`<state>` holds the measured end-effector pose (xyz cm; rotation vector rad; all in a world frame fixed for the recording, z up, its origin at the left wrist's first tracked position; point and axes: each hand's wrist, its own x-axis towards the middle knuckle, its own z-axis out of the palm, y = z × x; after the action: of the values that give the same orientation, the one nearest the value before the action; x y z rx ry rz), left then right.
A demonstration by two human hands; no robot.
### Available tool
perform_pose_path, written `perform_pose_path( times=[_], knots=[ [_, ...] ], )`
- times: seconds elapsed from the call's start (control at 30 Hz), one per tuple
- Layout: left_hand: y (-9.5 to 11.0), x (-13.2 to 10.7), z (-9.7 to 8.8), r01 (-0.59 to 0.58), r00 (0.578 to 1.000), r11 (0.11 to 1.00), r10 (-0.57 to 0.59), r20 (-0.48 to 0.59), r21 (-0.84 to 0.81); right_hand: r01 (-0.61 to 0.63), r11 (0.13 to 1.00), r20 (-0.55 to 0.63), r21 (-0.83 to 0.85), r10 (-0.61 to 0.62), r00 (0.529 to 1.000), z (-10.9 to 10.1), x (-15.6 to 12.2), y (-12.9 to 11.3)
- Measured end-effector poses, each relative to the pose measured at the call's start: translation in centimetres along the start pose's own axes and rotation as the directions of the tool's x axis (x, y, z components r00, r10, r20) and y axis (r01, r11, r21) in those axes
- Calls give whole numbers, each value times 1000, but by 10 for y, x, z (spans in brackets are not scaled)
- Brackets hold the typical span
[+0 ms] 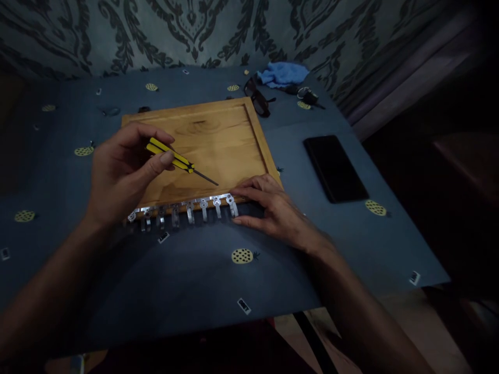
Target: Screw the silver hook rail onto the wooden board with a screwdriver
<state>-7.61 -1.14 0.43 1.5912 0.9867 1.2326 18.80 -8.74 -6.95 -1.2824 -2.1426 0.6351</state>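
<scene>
The hook rail (203, 202) is laid along the board (210, 140), pinched by the right grip (273, 209); the screwdriver (176, 158), held by the left grip (120, 167), is not yet applied

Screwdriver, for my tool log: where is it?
The screwdriver is left of centre in the head view, in the left hand over the wooden board.

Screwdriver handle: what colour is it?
The screwdriver handle is yellow with black parts, best seen in the head view.
</scene>
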Motion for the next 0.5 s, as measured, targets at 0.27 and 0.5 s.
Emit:
perform_pose_path(
  times=[0.27, 0.5],
  knots=[
    [1, -2, 3, -257, 964, 952, 241, 113, 163, 28, 999, -17, -16, -28, 999, 0, 1, 1],
    [-20, 9, -18, 2, 956, 976, -67, 287, 220, 11, 1000, -19, 3, -11, 1000, 1, 1, 3]
  ],
)
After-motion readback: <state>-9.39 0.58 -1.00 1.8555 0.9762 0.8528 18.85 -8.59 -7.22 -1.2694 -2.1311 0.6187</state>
